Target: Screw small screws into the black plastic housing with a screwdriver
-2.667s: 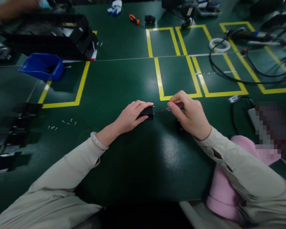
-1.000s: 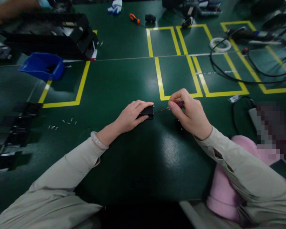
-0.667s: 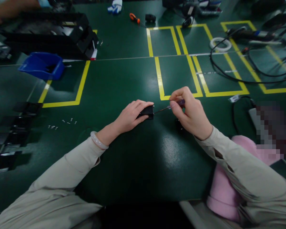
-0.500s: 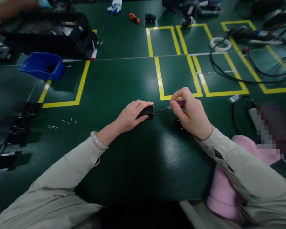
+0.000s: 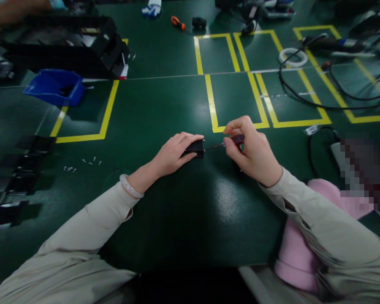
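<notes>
Near the middle of the green table, my left hand (image 5: pixel 174 154) grips a small black box-shaped part (image 5: pixel 195 147), thumb on its near side and fingers over the far side. Its right end shows past my fingertips. My right hand (image 5: pixel 255 154) holds a screwdriver (image 5: pixel 238 139) with a dark purple handle, its fingers closed round it. The thin shaft points left, and its tip meets the right end of the black part. A small dark object lies under my right hand, mostly hidden. Several small screws (image 5: pixel 70 169) lie loose left of my left hand.
Several flat black parts (image 5: pixel 23 179) line the left side. Behind them stand a blue bin (image 5: pixel 55 86) and a long black housing (image 5: pixel 60 59). An orange-handled screwdriver (image 5: pixel 177 22) lies at the back. Cables (image 5: pixel 283 82) and a white ring (image 5: pixel 293 58) are right. Another person's arm (image 5: pixel 15 12) reaches in at top left.
My right fingers have shifted slightly on the screwdriver handle, and the hand sits a little further left. My left hand and the black part keep their place.
</notes>
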A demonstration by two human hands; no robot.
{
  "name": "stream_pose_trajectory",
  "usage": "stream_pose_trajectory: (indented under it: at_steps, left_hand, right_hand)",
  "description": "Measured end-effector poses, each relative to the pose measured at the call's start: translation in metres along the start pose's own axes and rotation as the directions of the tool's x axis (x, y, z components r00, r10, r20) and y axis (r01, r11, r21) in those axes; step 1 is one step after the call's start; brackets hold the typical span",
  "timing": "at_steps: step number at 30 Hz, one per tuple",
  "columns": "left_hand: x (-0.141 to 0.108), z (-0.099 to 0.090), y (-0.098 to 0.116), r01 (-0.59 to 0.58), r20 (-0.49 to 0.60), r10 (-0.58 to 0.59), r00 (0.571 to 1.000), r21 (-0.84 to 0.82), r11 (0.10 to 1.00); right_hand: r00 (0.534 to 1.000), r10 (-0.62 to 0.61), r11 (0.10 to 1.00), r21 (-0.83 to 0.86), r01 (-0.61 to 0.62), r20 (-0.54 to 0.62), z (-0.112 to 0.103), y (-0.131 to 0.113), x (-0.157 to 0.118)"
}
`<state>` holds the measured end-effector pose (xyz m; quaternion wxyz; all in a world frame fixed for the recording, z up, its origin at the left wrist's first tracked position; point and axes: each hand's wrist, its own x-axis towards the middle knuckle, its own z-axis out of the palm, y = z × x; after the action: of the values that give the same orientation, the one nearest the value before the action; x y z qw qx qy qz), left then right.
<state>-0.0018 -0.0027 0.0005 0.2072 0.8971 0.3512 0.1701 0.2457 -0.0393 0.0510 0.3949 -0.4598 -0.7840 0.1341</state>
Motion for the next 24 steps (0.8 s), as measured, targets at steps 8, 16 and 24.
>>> stream_pose_trajectory:
  at_steps: [8,16,24]
  left_hand:
    - [0.0001,0.0001,-0.0006,0.0,0.005,0.0,1.0,-0.002,1.0]
    - [-0.0001,-0.0003,0.0001,-0.01,0.001,0.01,1.0,0.011,1.0]
    - [-0.0007,-0.0001,0.0003,-0.013,-0.007,0.013,1.0,0.015,1.0]
  right_hand:
    - [0.999,0.031,0.999,0.019,-0.031,0.023,-0.0001,0.0,0.0012]
    - [1.0,0.016,0.999,0.038,-0.016,0.009,-0.0011,0.0004,0.0026]
    - [0.999,0.041,0.999,0.034,-0.041,0.004,0.0005,0.0032,0.002]
